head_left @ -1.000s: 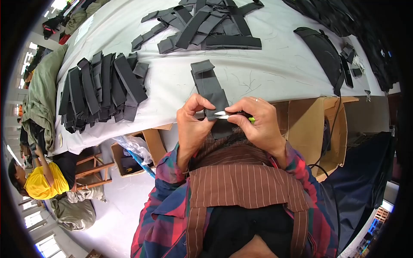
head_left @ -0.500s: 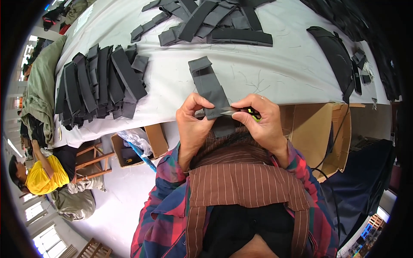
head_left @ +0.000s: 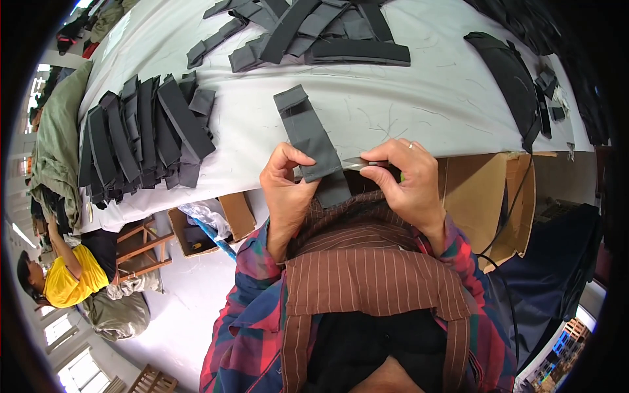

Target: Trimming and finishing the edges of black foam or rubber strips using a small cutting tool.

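A dark grey fabric strip (head_left: 310, 136), folded over at its far end, is pinched between the thumb and fingers of my left hand (head_left: 286, 190). It slants over the table's near edge, and its lower end hangs toward my striped brown apron (head_left: 377, 278). Small thread snips (head_left: 356, 162) with pointed metal blades sit in the grip of my right hand (head_left: 414, 183). Their tips point left, close to the strip's right edge; whether they touch it I cannot tell. My fingers hide most of the handle, apart from a bit of yellow-green.
On the white-covered table (head_left: 252, 108) lie a row of grey strips (head_left: 147, 134) at left and a loose heap (head_left: 327, 39) farther back. A black curved fabric piece (head_left: 503, 88) lies at right. Cardboard boxes (head_left: 475, 203) stand below the edge. A person in yellow (head_left: 69, 275) works at far left.
My right hand and the snips have drawn away to the right from the strip. My left hand has shifted slightly left with the strip.
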`<act>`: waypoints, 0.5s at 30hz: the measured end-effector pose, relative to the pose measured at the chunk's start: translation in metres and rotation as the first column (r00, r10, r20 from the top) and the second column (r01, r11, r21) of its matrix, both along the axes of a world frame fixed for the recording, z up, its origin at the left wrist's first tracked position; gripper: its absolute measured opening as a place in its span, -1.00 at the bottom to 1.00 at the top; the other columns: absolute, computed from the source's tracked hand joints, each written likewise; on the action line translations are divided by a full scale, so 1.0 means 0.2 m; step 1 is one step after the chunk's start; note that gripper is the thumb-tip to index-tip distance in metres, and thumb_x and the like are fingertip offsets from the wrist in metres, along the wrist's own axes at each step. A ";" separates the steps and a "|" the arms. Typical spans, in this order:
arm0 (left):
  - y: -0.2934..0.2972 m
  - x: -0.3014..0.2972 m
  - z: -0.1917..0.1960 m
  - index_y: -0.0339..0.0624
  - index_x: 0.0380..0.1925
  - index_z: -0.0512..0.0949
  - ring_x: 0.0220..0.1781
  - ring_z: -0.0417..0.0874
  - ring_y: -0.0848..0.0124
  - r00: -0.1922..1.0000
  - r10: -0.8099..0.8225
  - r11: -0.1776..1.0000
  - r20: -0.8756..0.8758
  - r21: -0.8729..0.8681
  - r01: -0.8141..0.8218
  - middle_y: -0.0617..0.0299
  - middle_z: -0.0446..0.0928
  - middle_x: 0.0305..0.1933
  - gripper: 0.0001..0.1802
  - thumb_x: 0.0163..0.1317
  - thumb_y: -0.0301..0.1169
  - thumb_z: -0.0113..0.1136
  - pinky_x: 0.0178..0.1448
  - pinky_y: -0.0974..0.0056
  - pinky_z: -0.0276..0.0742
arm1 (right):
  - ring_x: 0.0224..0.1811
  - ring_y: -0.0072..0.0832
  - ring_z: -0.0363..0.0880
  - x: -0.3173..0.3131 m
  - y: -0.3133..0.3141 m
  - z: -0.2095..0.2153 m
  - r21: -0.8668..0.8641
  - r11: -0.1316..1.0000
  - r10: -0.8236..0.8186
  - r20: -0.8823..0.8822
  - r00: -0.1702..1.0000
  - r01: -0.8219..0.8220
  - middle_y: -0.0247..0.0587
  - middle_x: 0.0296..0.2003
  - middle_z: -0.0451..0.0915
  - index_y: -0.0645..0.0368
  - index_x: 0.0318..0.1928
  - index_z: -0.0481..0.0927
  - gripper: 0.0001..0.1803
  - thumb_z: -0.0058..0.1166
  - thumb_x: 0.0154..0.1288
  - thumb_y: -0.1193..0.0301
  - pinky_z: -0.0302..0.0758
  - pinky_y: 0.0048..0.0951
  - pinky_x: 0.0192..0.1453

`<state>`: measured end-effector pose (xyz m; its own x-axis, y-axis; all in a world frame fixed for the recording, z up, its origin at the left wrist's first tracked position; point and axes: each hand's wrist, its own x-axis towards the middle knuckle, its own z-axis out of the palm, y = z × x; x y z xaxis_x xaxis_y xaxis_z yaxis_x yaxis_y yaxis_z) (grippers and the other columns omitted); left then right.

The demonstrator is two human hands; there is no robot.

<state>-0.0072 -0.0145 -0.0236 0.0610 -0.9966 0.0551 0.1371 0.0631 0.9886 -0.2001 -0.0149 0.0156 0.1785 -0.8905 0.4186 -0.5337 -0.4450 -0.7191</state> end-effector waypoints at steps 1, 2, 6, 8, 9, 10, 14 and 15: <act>0.00 0.00 0.00 -0.20 -0.47 0.44 -0.29 0.50 0.61 1.000 -0.006 1.000 0.002 0.000 0.006 0.37 0.47 -0.40 -0.76 -0.02 -0.67 0.32 -0.15 0.48 0.43 | -0.49 -0.37 0.50 0.00 0.00 0.00 0.001 1.000 -0.001 0.001 1.000 0.001 -0.33 -0.52 0.58 0.10 -0.41 0.60 -0.86 0.30 0.00 0.39 0.31 -0.40 -0.38; 0.00 0.00 0.00 -0.20 -0.47 0.44 -0.29 0.50 0.61 1.000 -0.012 1.000 0.004 0.000 0.012 0.36 0.47 -0.40 -0.76 -0.02 -0.67 0.32 -0.16 0.48 0.43 | -0.50 -0.38 0.49 0.01 0.00 -0.01 -0.018 1.000 0.001 -0.013 1.000 -0.002 -0.34 -0.53 0.57 0.09 -0.42 0.60 -0.86 0.30 0.00 0.39 0.30 -0.39 -0.39; 0.00 -0.01 0.00 -0.20 -0.47 0.44 -0.29 0.50 0.61 1.000 -0.017 1.000 0.010 -0.011 0.017 0.37 0.46 -0.40 -0.76 -0.02 -0.67 0.32 -0.15 0.48 0.43 | -0.52 -0.39 0.48 0.02 0.00 -0.03 -0.035 0.999 0.008 -0.024 1.000 -0.008 -0.37 -0.55 0.56 0.08 -0.43 0.60 -0.86 0.30 -0.01 0.39 0.29 -0.40 -0.40; 0.00 0.00 0.00 -0.20 -0.47 0.44 -0.29 0.50 0.61 1.000 -0.012 1.000 0.001 -0.011 0.012 0.37 0.46 -0.40 -0.76 -0.02 -0.67 0.32 -0.15 0.49 0.42 | -0.52 -0.39 0.47 0.03 0.00 -0.03 -0.031 0.999 0.016 -0.025 1.000 -0.017 -0.36 -0.56 0.56 0.07 -0.43 0.60 -0.86 0.30 -0.01 0.38 0.29 -0.40 -0.40; 0.00 -0.01 -0.01 -0.20 -0.47 0.44 -0.29 0.50 0.61 1.000 -0.012 1.000 0.002 -0.011 0.012 0.37 0.46 -0.40 -0.76 -0.02 -0.67 0.32 -0.15 0.49 0.42 | -0.53 -0.39 0.47 0.03 0.00 -0.03 -0.027 0.999 0.027 -0.027 0.999 -0.028 -0.36 -0.56 0.55 0.07 -0.43 0.60 -0.86 0.30 -0.01 0.38 0.29 -0.40 -0.40; 0.00 -0.01 -0.01 -0.20 -0.47 0.44 -0.29 0.50 0.61 1.000 -0.013 1.000 -0.005 -0.013 0.013 0.37 0.46 -0.40 -0.76 -0.02 -0.67 0.33 -0.15 0.49 0.41 | -0.53 -0.39 0.47 0.02 0.00 -0.03 -0.027 0.999 0.027 -0.026 0.999 -0.028 -0.36 -0.56 0.55 0.07 -0.43 0.60 -0.86 0.30 -0.01 0.38 0.29 -0.40 -0.40; 0.01 -0.01 -0.02 -0.19 -0.48 0.43 -0.30 0.50 0.61 0.999 -0.026 1.000 -0.048 -0.012 0.025 0.36 0.46 -0.40 -0.76 -0.02 -0.68 0.32 -0.16 0.49 0.41 | -0.52 -0.37 0.48 0.02 0.01 -0.03 0.041 0.999 -0.007 -0.004 1.000 0.007 -0.35 -0.56 0.55 0.07 -0.44 0.59 -0.87 0.30 0.01 0.38 0.31 -0.40 -0.38; 0.01 -0.01 -0.02 -0.19 -0.48 0.43 -0.30 0.50 0.61 0.999 -0.025 1.000 -0.048 -0.012 0.025 0.36 0.46 -0.40 -0.76 -0.02 -0.68 0.32 -0.16 0.49 0.41 | -0.51 -0.37 0.49 0.02 0.01 -0.02 0.055 0.998 -0.017 0.034 0.999 0.015 -0.35 -0.56 0.56 0.07 -0.43 0.59 -0.87 0.29 0.01 0.37 0.32 -0.40 -0.37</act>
<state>-0.0085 -0.0135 -0.0283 0.0389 -0.9972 0.0639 0.1865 0.0701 0.9799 -0.1955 -0.0137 0.0108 0.1508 -0.9146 0.3751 -0.5149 -0.3966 -0.7600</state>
